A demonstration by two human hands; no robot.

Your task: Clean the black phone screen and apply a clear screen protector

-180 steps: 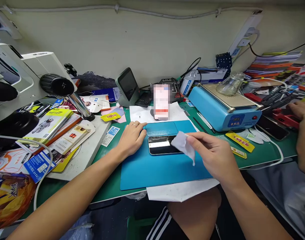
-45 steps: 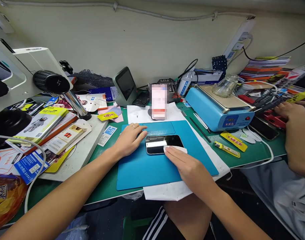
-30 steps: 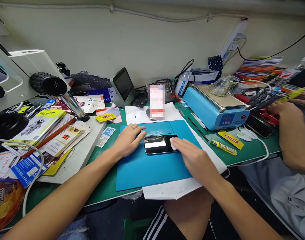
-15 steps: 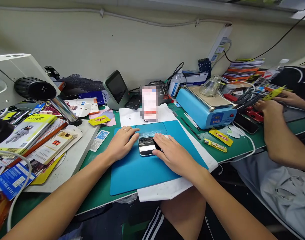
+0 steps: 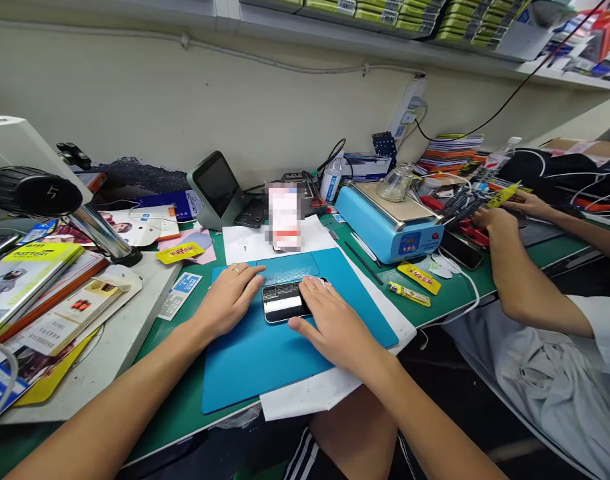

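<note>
A dark phone [image 5: 283, 309] lies face up on a blue mat [image 5: 255, 360] on the green bench. My left hand [image 5: 229, 301] rests on the mat, its loosely bent fingers against the phone's left end. My right hand [image 5: 329, 321] lies flat across the phone's right half. It presses a white wipe [image 5: 325, 281] onto the glass, and only a sliver of the wipe shows at the fingertips. A sheet of white paper [image 5: 309, 397] sticks out from under the mat at the bench's front edge.
A blue heating plate [image 5: 389, 230] with a glass jar [image 5: 395, 183] stands to the right, with yellow packets [image 5: 419, 277] in front. Behind the mat are an upright phone [image 5: 283, 217] and a small screen device [image 5: 215, 189]. Boxes [image 5: 25, 283] and a microscope arm [image 5: 35, 193] crowd the left. A co-worker's hand [image 5: 489, 219] works at far right.
My right hand has slid left along the phone with the wipe and now covers its right half. My left hand has stayed at the phone's end. The view has swung up and to the right.
</note>
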